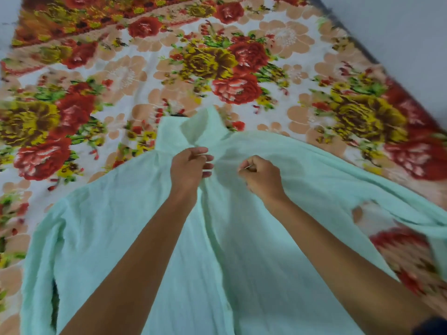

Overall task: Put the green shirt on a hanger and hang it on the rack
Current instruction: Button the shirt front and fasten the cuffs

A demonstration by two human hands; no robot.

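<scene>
Both hands, left hand (191, 165) and right hand (260, 176), pinch the pale mint-green cotton shirt (150, 238) just below its collar (200, 128). It lies spread on the floral-sheeted bed (217, 56), long axis running away from the person, left hand slightly nearer the collar.

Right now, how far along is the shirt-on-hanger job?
Early. Done: the green shirt is spread on the floral bedspread. In hand: the left hand and right hand both pinch fabric just below the collar. Left: no hanger or rack is in view, so hangering and hanging both remain.
</scene>
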